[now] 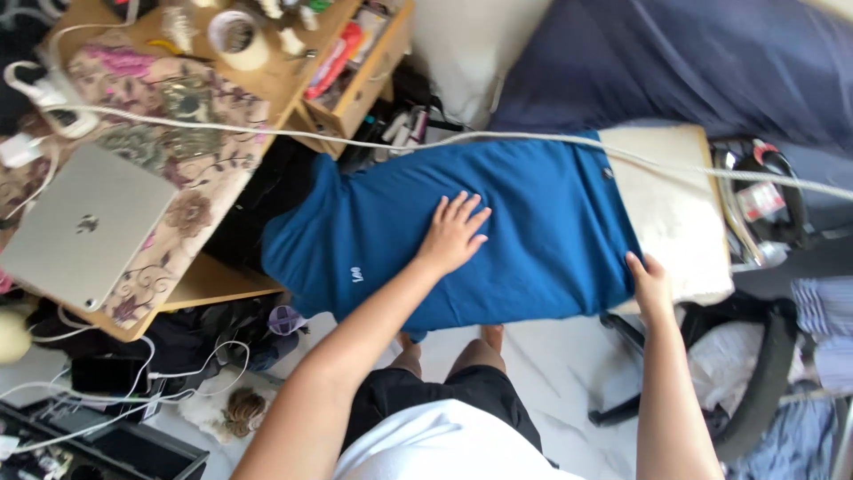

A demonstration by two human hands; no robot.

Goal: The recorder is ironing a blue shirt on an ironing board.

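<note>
Cluttered bedroom around me; on the padded surface [675,213] the blue shirt [533,222] lies lengthwise left-to-right, my left hand [453,233] flat, open, pressing its middle, right hand [649,284] pinching its near-right hem.

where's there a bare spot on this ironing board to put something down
The cream board cover lies bare past the blue shirt, between the right hand and the white cord. The shirt under the flat left hand covers the rest. The desk is crowded with a laptop, tape roll and cables.
</note>
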